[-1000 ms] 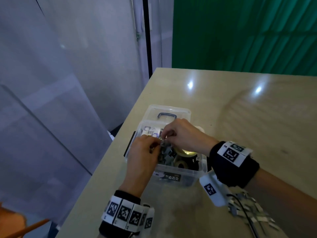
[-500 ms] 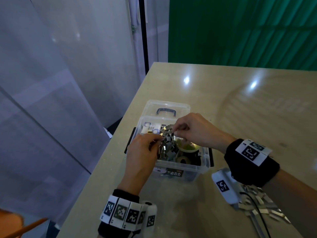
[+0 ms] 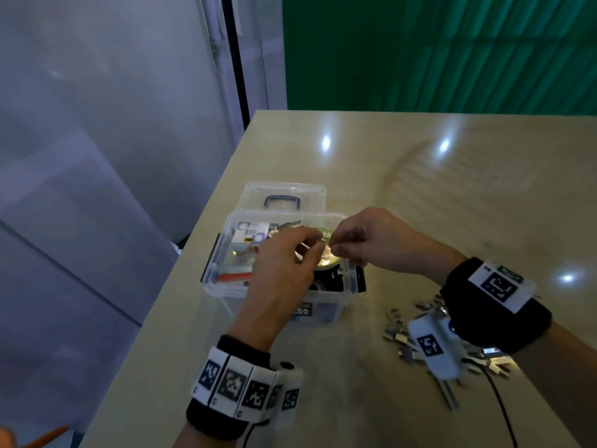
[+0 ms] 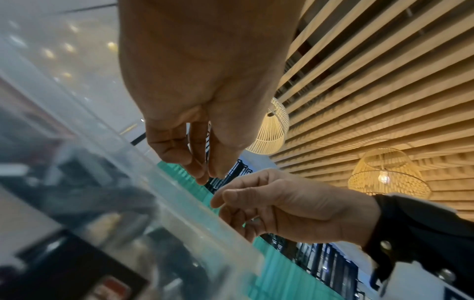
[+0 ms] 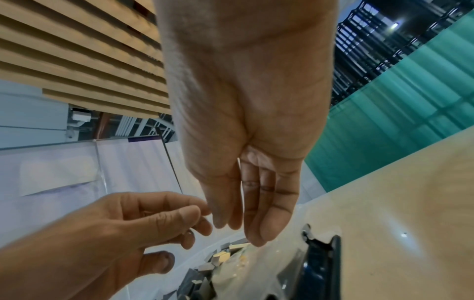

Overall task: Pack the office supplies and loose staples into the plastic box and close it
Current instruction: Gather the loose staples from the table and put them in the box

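The clear plastic box is sitting open near the counter edge, its lid lying at 12 o'clock. The left hand and right hand are hovering over it, fingertips nearly meeting; whether they are pinching anything is unclear. Loose staples are lying at 4 o'clock, partly hidden by the right wrist.

Loose staples lie right of the plastic box.
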Demonstrator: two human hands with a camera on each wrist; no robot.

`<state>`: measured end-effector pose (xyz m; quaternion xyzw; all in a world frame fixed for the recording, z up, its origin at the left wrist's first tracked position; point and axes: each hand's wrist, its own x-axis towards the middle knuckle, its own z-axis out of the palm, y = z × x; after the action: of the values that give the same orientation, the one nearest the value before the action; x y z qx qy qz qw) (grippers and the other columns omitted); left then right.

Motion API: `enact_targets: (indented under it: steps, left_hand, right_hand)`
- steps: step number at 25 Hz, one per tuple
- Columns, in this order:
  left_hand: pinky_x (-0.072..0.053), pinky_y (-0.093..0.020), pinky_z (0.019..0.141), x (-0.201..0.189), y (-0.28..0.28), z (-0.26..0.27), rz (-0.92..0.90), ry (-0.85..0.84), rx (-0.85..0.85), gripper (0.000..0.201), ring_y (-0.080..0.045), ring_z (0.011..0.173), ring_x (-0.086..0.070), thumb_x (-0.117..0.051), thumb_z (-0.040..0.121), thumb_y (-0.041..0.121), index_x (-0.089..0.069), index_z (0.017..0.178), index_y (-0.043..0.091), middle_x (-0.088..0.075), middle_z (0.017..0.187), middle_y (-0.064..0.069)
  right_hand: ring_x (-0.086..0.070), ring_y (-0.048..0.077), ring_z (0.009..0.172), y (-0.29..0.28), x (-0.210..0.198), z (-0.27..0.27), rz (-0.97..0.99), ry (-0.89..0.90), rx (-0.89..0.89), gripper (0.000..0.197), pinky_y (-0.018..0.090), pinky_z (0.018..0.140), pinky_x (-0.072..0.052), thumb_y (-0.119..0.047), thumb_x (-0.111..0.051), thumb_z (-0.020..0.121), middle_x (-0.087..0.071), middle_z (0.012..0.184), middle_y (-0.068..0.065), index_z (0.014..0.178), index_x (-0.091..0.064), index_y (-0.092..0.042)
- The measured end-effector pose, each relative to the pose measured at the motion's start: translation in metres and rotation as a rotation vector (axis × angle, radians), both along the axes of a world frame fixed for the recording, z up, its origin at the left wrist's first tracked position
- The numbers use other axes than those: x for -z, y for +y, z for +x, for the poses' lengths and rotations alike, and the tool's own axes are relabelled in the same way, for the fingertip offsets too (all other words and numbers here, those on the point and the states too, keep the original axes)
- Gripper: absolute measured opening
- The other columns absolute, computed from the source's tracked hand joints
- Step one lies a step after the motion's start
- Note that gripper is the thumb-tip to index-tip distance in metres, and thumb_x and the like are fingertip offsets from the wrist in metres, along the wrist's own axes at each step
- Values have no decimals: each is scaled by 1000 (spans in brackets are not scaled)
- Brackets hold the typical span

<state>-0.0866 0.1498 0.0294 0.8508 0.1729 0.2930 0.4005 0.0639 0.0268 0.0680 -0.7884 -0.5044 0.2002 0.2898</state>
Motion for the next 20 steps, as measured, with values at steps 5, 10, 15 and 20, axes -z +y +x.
enact_targets:
  steps: [5,10,15,20]
  left_hand:
    - [-51,-26,72,0,-55,37,114,61,239,14,-8,80,-61,-66,93,20,-74,105,21,-68,94,5]
    - [-53,-41,82,19,-111,72,218,347,456,20,-18,90,-63,-60,96,24,-70,112,16,-65,104,-4]
    - [-49,-40,97,59,-131,90,250,651,388,35,-20,115,-57,-59,96,32,-62,129,21,-59,127,-2]
    - [-47,-37,91,84,-150,106,267,772,328,47,-24,117,-47,-70,87,40,-58,128,21,-50,124,-5]
  right_hand:
    - [-69,15,61,-61,6,17,-25,-11,113,9,27,60,-56,-19,-69,93,-71,67,2,88,-76,-16]
    - [-60,8,60,-127,35,37,-271,15,193,10,28,60,-50,-22,-69,94,-68,72,-1,84,-72,-22]
    - [-58,15,106,-164,89,63,-429,-97,281,35,25,82,-44,-35,-71,92,-62,123,1,123,-66,-21]
    - [-44,24,125,-176,118,69,-440,-46,293,66,28,93,-36,-41,-73,88,-44,136,4,145,-45,-25]
